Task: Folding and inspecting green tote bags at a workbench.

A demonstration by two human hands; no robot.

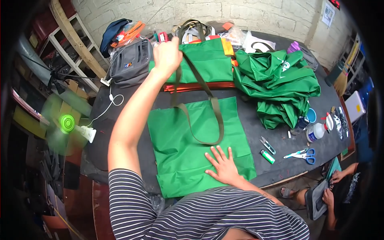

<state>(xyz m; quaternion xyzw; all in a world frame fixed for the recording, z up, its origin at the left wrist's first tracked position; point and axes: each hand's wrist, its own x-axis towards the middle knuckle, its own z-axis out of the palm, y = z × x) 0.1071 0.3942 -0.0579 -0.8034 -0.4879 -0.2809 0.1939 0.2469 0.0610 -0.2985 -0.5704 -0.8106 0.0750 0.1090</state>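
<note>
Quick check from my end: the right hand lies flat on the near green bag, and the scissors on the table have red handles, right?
Not quite: the head view shows the scissors have blue handles. The right hand does lie flat on the near green bag.

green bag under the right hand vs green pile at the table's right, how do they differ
The green bag lies spread flat, while the green pile is crumpled into heaped folds. The right hand rests on the bag; no hand touches the pile. The pile shows a white mark; the bag's visible face has none. Both are green and lie on the dark table.
</note>
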